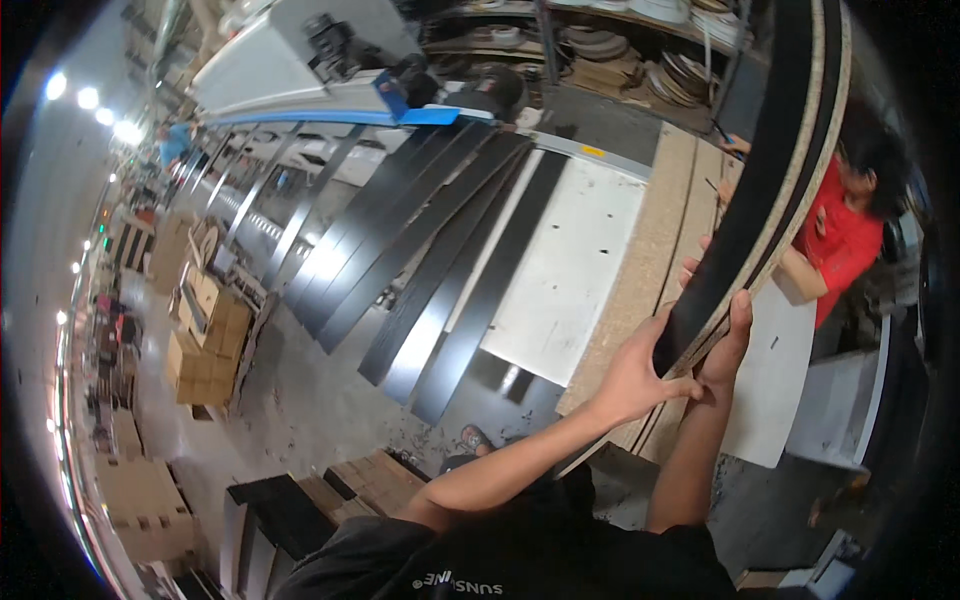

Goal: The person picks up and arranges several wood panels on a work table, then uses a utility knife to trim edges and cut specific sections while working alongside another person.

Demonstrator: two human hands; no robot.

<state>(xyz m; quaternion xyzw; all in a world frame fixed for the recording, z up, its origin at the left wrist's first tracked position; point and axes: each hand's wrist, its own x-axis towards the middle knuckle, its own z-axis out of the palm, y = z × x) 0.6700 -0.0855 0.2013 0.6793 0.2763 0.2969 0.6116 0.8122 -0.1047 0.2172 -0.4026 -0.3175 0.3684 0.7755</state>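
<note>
— Workshop floor lay all around us, grey and dusty (300, 400), with cardboard boxes (205, 340) stacked at our left and shelves of coiled edge strip (640, 60) along the far wall. What did we have in hand?

— We held a stack of long boards (770, 190), black on the face with pale chipboard showing at the edges. It stood on edge and ran up from our hands toward the upper right of the view, leaning above the chipboard table (650, 270).

— And how were we gripping it?

— Our left hand (632, 375) was closed on the lower end of the stack, thumb along the pale edge and fingers against the black face. Our right hand (728, 345) was wrapped over the same end from the other side, fingers (740, 310) curled over the edge. Both were clamped on the boards, close to each other.

— Who else was touching them?

— A person in a red shirt (840, 240) stood just beyond the stack on our right. A few fingertips (692, 265) showed against its left side; we could not tell whose they were.

— What lay further out?

— Several long black strips (420, 250) lay fanned on a white panel (580, 260) to the left of the table, their near ends hanging over the floor. Behind them stood a large pale machine (290, 60) with a blue rail (330, 117).
</note>
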